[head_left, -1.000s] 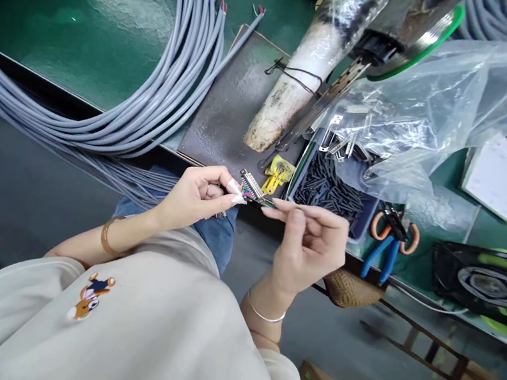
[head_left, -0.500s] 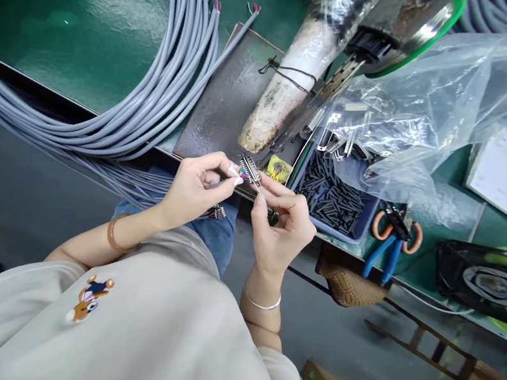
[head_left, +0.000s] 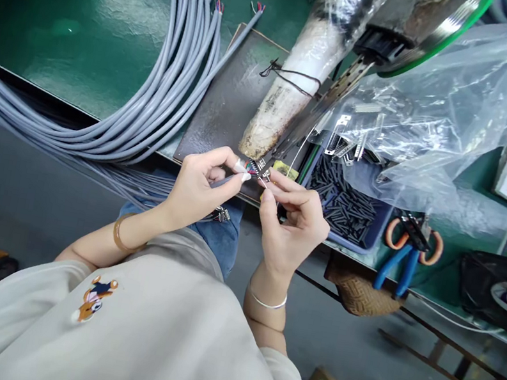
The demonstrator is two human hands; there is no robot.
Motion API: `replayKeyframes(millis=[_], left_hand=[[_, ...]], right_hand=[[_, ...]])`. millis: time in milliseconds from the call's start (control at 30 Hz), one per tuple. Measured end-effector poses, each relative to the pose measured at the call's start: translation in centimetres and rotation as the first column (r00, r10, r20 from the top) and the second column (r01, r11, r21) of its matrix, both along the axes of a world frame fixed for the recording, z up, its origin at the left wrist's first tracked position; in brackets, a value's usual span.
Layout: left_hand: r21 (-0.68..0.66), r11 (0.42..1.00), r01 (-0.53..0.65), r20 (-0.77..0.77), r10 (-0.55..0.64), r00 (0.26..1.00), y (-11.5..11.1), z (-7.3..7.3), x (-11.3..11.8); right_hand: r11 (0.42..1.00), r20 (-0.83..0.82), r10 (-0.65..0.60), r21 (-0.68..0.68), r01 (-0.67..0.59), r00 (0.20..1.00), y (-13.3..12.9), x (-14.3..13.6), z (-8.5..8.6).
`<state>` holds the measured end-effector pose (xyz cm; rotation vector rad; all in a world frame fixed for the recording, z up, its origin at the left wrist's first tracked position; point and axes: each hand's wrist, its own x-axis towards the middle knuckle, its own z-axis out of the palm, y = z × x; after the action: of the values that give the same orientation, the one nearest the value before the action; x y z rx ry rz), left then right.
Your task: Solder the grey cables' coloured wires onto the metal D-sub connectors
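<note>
My left hand (head_left: 200, 187), with white covers on thumb and index fingertip, pinches the end of a grey cable where its thin coloured wires (head_left: 250, 167) fan out. Those wires run to a small metal multi-pin connector (head_left: 261, 167) between my two hands. My right hand (head_left: 294, 219) is closed, its thumb and index finger pinching a thin pale wire (head_left: 262, 183) beside the connector. Just above, the slim metal shaft of what looks like a soldering iron (head_left: 324, 101) points down at the connector. I cannot tell if its tip touches.
Behind the connector slants a plastic-wrapped white tube (head_left: 282, 91) over a dark board (head_left: 222, 104). To the right are a blue bin (head_left: 381, 227) of black sleeves, a clear bag (head_left: 486, 80) with metal connectors, and blue-handled pliers (head_left: 399, 263). Grey cables (head_left: 153, 89) curve at left.
My hands have carried the connector slightly up and right, right under the metal shaft. A thin bright strand now shows beside the shaft. The view has shifted a little.
</note>
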<state>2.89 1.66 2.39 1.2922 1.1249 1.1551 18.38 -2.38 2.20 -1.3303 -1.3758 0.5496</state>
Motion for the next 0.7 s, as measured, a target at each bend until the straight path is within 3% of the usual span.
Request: replayKeyframes(millis=[267,567,700], left_hand=[[0.059,0.998,-0.013,-0.03,0.015,0.999,0.0,0.5,-0.1],[-0.114,0.993,0.041,0.005,-0.041,0.999,0.0,0.5,-0.5],[-0.114,0.993,0.021,0.005,-0.021,1.0,0.0,0.5,-0.4]], right_hand=[[1.0,0.136,-0.019,0.023,0.016,0.991,0.4,0.0,0.8],[0.999,0.216,-0.001,0.032,-0.006,0.976,0.2,0.2,0.7],[0.999,0.249,-0.016,0.044,0.005,0.968,0.6,0.2,0.6]])
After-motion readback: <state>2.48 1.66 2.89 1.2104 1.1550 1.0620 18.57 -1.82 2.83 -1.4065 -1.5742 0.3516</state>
